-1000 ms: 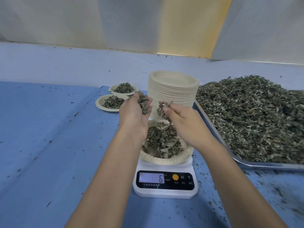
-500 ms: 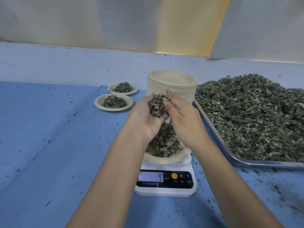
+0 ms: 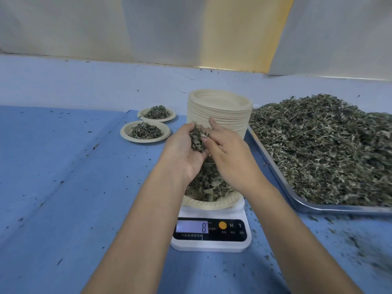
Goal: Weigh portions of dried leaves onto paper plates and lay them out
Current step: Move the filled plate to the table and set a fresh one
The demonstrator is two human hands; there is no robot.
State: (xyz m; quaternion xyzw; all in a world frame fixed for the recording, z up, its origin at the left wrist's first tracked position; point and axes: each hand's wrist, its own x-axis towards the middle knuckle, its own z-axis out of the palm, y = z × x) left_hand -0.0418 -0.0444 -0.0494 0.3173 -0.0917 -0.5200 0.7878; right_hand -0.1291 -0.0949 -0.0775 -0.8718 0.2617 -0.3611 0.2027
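A paper plate (image 3: 212, 203) heaped with dried leaves (image 3: 209, 184) sits on a white digital scale (image 3: 211, 234) whose display reads 8. Above the plate, my left hand (image 3: 183, 154) cups a clump of dried leaves (image 3: 197, 137) in its curled fingers. My right hand (image 3: 229, 158) is against it, with thumb and fingers pinching at that clump. Both hands hide the far half of the plate.
A tall stack of paper plates (image 3: 220, 109) stands behind the scale. A metal tray (image 3: 318, 207) piled with dried leaves (image 3: 322, 149) fills the right side. Two filled plates (image 3: 145, 131) (image 3: 157, 114) lie at the back left on the blue cloth (image 3: 63, 187), strewn with leaf crumbs.
My hands came together above the plate, the right one now pinching at the clump in the left. The scale reading went from 6 to 9 to 8.
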